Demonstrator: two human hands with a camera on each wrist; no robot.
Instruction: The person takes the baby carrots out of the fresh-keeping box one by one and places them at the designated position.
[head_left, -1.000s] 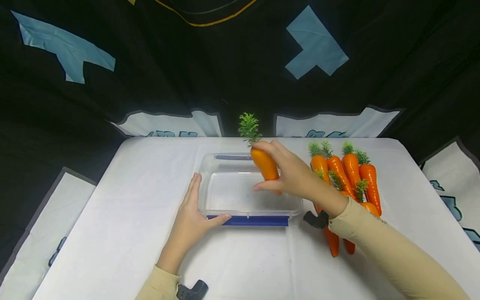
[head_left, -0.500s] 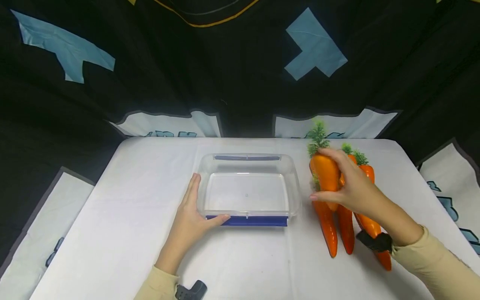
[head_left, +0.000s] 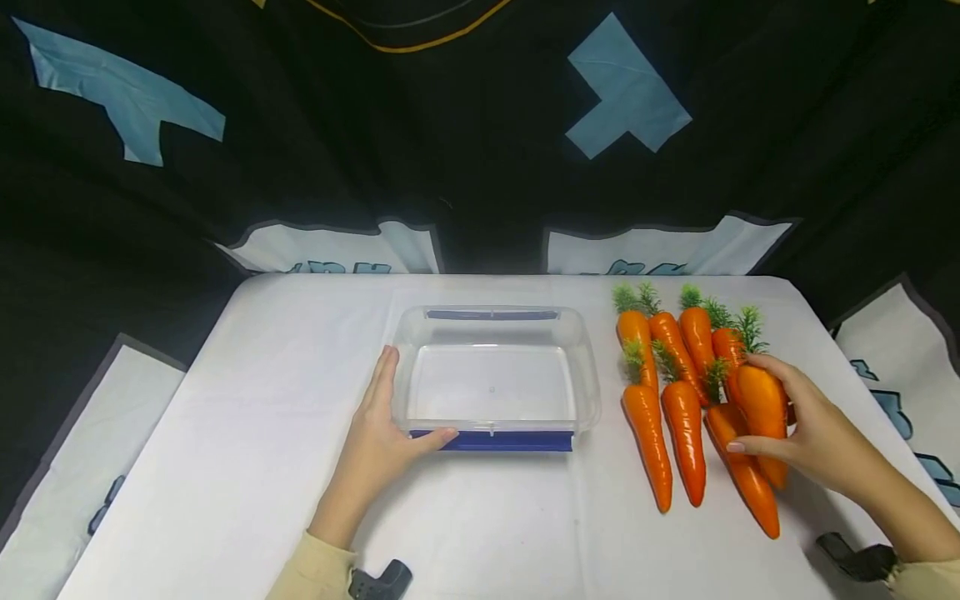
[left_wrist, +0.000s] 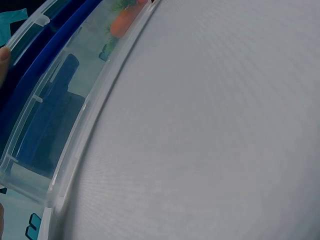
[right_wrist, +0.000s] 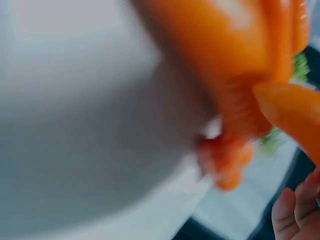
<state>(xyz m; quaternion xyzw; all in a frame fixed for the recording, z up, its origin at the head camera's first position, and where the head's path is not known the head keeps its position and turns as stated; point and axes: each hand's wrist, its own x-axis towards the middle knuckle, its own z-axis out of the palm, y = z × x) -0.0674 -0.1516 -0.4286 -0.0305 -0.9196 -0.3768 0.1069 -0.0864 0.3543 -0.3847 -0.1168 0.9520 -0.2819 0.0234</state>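
My right hand grips a carrot with a leafy green top, thumb on its near side and fingers behind. The carrot overlaps the right end of a group of carrots on the table. Blurred orange carrots fill the upper part of the right wrist view, with fingertips low at the right. My left hand rests at the near-left corner of a clear plastic container, fingers straight along its side and thumb over the blue front clip. The left wrist view shows the container's wall tilted across the frame.
Right of the container, three carrots lie in a front row, among them a left one and a middle one. Several more, such as one carrot, lie behind. The white table ends at a black curtain.
My right hand has carried the carrot from above the container rightward, past the other carrots, to the right end of the group. The left hand and the container have stayed in place.
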